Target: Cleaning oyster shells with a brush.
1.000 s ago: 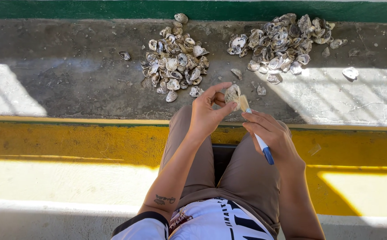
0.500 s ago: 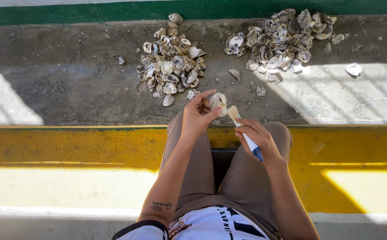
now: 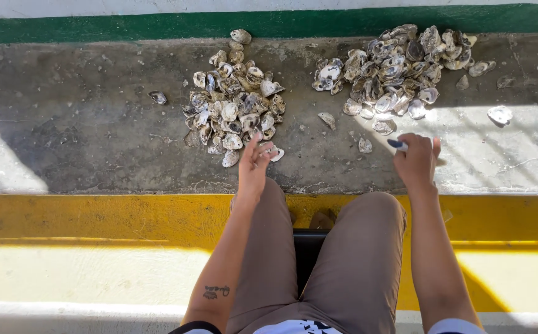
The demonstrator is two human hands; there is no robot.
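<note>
Left hand point(image 3: 255, 162) spreads open over the grey-white shell heap point(image 3: 232, 105); right hand point(image 3: 416, 162) grips a blue-handled knife point(image 3: 397, 145). Second heap point(image 3: 399, 65) looks larger, possibly unopened.

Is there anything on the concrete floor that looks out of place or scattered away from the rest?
A few shells lie apart from the two heaps: one single shell left of the left pile, and another to the right of the right pile. Nothing looks spilled or damaged.
</note>
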